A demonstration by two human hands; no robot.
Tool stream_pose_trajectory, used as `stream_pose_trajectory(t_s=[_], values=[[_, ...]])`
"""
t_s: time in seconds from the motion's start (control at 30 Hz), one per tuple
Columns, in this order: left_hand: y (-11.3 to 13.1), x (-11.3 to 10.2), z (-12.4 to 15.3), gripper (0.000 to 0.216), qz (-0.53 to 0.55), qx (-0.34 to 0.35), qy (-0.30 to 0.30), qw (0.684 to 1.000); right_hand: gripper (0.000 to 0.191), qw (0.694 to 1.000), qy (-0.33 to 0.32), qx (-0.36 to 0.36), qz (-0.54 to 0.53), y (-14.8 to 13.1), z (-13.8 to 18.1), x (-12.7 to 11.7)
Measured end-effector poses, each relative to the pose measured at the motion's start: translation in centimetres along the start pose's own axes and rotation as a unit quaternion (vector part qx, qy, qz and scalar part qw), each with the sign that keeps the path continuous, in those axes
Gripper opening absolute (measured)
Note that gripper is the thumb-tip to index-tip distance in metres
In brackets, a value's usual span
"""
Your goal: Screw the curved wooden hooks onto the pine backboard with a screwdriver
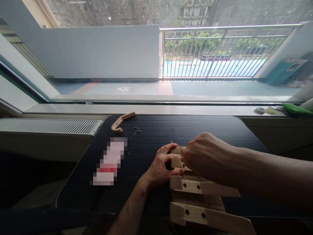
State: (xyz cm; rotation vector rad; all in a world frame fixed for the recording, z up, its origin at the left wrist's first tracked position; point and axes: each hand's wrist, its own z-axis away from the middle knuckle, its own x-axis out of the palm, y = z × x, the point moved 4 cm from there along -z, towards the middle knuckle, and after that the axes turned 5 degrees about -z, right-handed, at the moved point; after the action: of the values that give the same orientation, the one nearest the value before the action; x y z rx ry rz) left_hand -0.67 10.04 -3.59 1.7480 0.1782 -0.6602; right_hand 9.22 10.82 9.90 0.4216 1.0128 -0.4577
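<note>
Left hand [161, 163] is holding a smooth, pale wooden bar [175, 162] between thumb and forefinger, over a flat wooden board [210, 200] dotted with small holes. Right hand [205, 147] is curling over the same bar; fingertips hidden, cannot tell whether it is gripping anything. Two matching wooden bars [212, 188] with dark round recesses are crossing the board nearer. A J-shaped wooden hook [116, 126] is lying near thin metal screws [137, 131] on the black, ribbed tabletop [80, 173]. Pink-and-red strip [111, 160] is showing pixelated, unreadable. Outside, yellow triangular floor marking [123, 88] is bearing illegible lettering.
</note>
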Motion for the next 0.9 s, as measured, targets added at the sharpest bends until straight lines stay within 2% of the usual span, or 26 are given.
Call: stream_pose_trajectory(t_s=[0.13,0.17,0.23,0.33,0.4,0.5,0.67,0.9], values=[[0.0,0.0,0.0,0.027,0.004,0.007,0.009,1.000,0.005,0.999,0.019,0.041,0.006,0.2,0.6,-1.1],[0.0,0.0,0.0,0.026,0.006,0.007,0.010,1.000,0.009,0.999,0.019,0.043,0.005,0.2,0.8,-1.2],[0.1,0.0,0.0,0.026,0.011,0.006,0.011,1.000,0.015,1.000,0.017,0.015,0.006,-0.2,1.2,-1.2],[0.1,-0.1,0.0,0.027,0.016,0.002,0.009,1.000,0.010,0.998,0.030,-0.049,0.019,-0.7,1.3,-0.4],[0.2,-0.1,0.0,0.026,0.015,-0.001,0.004,1.000,0.008,0.997,0.040,-0.060,0.025,-0.7,1.2,0.2],[0.2,-0.1,-0.1,0.026,0.016,0.002,0.000,1.000,0.010,0.998,0.036,-0.053,0.020,-0.5,0.7,0.8],[0.2,-0.1,-0.1,0.028,0.015,0.002,0.003,1.000,0.011,0.999,-0.041,-0.016,0.006,0.1,0.5,0.6],[0.1,0.0,-0.1,0.029,0.014,0.003,-0.013,1.000,0.015,0.998,-0.043,0.030,-0.016,0.7,0.7,-0.1]])
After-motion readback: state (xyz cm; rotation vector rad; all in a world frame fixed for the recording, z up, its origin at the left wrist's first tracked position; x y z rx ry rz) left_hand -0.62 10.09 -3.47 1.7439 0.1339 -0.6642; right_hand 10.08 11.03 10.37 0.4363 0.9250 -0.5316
